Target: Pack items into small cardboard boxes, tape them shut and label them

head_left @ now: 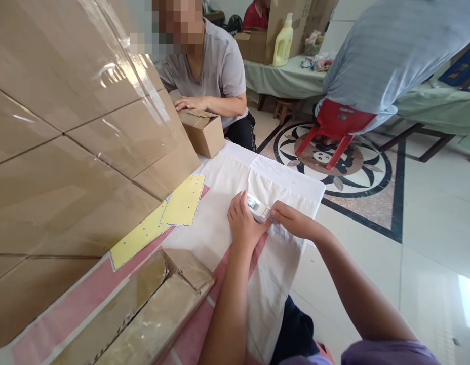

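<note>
White device partly behind left hand

Head cam looks fwd/down, close abv L hand & R hand.

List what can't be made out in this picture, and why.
All in the head view:
- Display of the white device: too small to read.
- The device's underside: hidden by the left hand.
- Whether the right hand grips or merely touches: its curled fingers hide the contact.
- Near carton: cut off by the bottom edge; flaps hide its inside.
</note>
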Demonstrator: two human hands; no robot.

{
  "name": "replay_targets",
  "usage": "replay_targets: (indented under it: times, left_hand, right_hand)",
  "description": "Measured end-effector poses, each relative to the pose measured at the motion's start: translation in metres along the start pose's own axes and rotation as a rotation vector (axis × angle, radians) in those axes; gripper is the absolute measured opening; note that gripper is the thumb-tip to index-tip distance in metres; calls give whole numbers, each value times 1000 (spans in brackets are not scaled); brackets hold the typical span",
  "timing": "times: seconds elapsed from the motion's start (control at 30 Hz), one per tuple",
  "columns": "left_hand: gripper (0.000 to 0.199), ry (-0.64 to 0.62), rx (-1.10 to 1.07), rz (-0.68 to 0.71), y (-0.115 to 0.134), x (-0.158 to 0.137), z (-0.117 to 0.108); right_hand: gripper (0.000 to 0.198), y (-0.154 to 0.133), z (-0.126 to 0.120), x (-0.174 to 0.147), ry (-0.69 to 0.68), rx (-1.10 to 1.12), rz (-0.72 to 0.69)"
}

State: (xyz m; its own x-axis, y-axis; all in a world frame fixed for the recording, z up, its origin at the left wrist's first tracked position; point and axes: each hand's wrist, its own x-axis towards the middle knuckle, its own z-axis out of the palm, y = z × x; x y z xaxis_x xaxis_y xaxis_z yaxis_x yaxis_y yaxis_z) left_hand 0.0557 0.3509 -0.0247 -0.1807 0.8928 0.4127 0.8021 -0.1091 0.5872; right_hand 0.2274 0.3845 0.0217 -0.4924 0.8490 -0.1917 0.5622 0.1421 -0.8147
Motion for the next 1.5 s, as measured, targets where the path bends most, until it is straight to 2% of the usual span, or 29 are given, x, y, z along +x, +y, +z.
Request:
replay_targets:
  times: [0.13, 0.27, 0.53, 0.77, 0.97, 1.17, 1.5]
  left_hand:
    - [105, 0, 16, 7, 0, 0, 0]
    - [105, -4, 14, -3, 1, 0, 1]
    - [105, -12, 6, -8, 1, 0, -2]
    - [102, -4, 3, 7, 0, 0, -2]
    - [92, 11, -6, 6, 1, 0, -2]
    - [97, -23, -2, 11, -1, 0, -3]
    - [88, -11, 13, 31, 0, 2, -4]
  right_hand:
    - [34, -2, -5, -1, -37, 4, -28]
    - [36, -4, -2, -2, -2, 37, -20]
    - [43, -8, 2, -6, 148, 151, 179]
    - [56, -12, -5, -4, -8, 230, 141]
    - [47, -8, 6, 0, -11, 392, 216]
    - [37, 1, 14, 2, -45, 579, 196]
    - [38, 3, 16, 3, -49, 598, 172]
